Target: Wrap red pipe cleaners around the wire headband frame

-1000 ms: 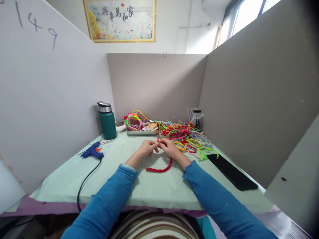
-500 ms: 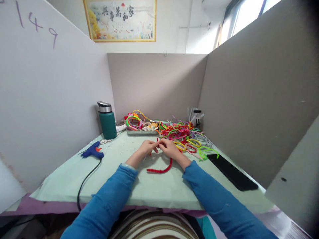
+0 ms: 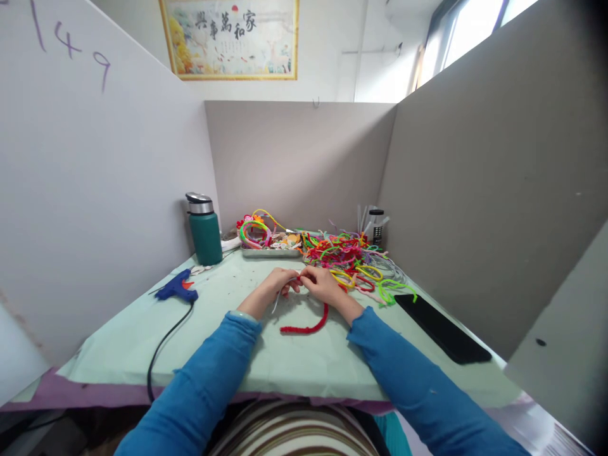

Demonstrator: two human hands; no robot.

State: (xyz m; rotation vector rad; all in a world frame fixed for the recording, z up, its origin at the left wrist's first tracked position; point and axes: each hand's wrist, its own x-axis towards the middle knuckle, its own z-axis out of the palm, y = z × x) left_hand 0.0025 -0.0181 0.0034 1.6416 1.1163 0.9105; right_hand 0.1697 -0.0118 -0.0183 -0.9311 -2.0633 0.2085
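Note:
My left hand (image 3: pixel 280 282) and my right hand (image 3: pixel 320 284) meet over the middle of the table, fingertips almost touching. Between them a small bit of red pipe cleaner shows, pinched by my right fingers. A thin pale wire or strip (image 3: pixel 276 301) hangs from my closed left fingers toward the tabletop. Below my right hand, a curved red pipe cleaner (image 3: pixel 306 329) rests on the pale green cover; its upper end passes out of sight under that hand.
A green bottle (image 3: pixel 205 235) and a blue glue gun (image 3: pixel 177 287) with black cord are on the left. Behind my hands are a metal tray (image 3: pixel 272 253) and a heap of colourful pipe cleaners (image 3: pixel 337 249). A black flat object (image 3: pixel 444 329) lies right, beside the grey partition (image 3: pixel 484 177).
The thin pale strip now shows hanging from my left hand. My fingers have shifted slightly, and the red tip that stuck up between them is lower.

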